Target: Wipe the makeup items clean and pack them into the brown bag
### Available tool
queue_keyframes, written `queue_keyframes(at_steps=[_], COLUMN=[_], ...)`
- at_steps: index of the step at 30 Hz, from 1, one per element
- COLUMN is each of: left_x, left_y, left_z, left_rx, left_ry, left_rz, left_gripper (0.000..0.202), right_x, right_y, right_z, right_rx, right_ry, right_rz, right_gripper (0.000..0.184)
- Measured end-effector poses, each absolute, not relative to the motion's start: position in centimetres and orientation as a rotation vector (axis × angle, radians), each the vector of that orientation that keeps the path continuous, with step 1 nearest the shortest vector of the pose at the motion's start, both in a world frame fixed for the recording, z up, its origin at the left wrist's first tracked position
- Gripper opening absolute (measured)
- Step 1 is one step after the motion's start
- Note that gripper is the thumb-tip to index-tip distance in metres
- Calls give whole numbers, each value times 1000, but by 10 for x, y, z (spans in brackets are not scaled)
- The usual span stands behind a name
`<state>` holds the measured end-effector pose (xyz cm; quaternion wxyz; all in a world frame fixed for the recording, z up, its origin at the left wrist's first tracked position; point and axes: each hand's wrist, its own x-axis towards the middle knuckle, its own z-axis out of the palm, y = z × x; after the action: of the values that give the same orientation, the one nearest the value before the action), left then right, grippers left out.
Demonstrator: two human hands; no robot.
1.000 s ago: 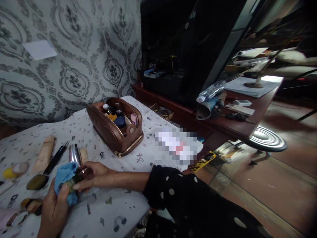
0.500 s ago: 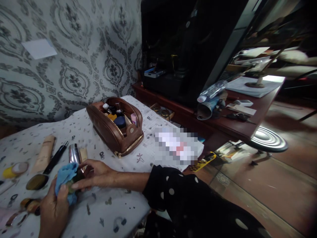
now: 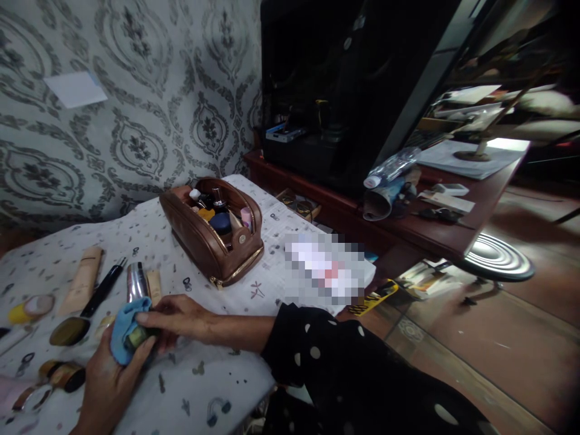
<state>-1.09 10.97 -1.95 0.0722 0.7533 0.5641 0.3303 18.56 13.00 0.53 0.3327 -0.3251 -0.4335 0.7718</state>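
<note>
My left hand [image 3: 111, 365] is closed around a light blue cloth [image 3: 121, 332], thumb toward the front. Inside the cloth's fold sits a small greenish container [image 3: 136, 338], mostly covered, so its kind is unclear. My right hand [image 3: 183, 317] grips that container from the right, fingers and thumb closed at its side. Just behind the hands are a shiny silver tube [image 3: 136, 281] and a small beige tube [image 3: 154, 285]. To the left lie a larger beige tube [image 3: 85, 275] and a black-handled makeup brush [image 3: 70, 331] with an oval head. A gold-and-black bottle [image 3: 62, 374] lies near my left wrist.
An unzipped brown cosmetic bag [image 3: 194, 248] holding several cosmetics stands on the patterned white cloth [image 3: 217, 362]. A blurred white item [image 3: 324, 272] lies right of it. Beyond are a dark wooden desk [image 3: 435, 232], a clear plastic bottle [image 3: 392, 166] and a large black screen [image 3: 344, 72].
My left hand has turned and shifted slightly right, with the cloth now wrapped around the greenish container. My right thumb has moved up onto the cloth. More of the gold-and-black bottle shows.
</note>
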Motion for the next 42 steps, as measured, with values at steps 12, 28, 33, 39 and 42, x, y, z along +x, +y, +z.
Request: queue_keyframes(at_steps=[12, 28, 33, 39, 42], left_x=[-12, -2, 0, 1, -2], left_y=[111, 109, 109, 108, 106], left_z=[-10, -10, -10, -5, -6], left_rx=[2016, 2296, 2245, 2142, 2086], left_ry=[1833, 1772, 1777, 1821, 1820], left_rz=[1021, 1003, 990, 1067, 1087], left_gripper=[45, 54, 56, 46, 44], right_x=[176, 182, 185, 185, 184], right_y=[129, 132, 133, 131, 130], right_z=[-3, 2, 11, 3, -1], right_rx=[-664, -914, -924, -858, -806], right_ry=[-1023, -1042, -1058, -1091, -1089], right_rz=[2010, 2014, 2070, 1994, 1971], right_gripper=[84, 27, 27, 47, 58])
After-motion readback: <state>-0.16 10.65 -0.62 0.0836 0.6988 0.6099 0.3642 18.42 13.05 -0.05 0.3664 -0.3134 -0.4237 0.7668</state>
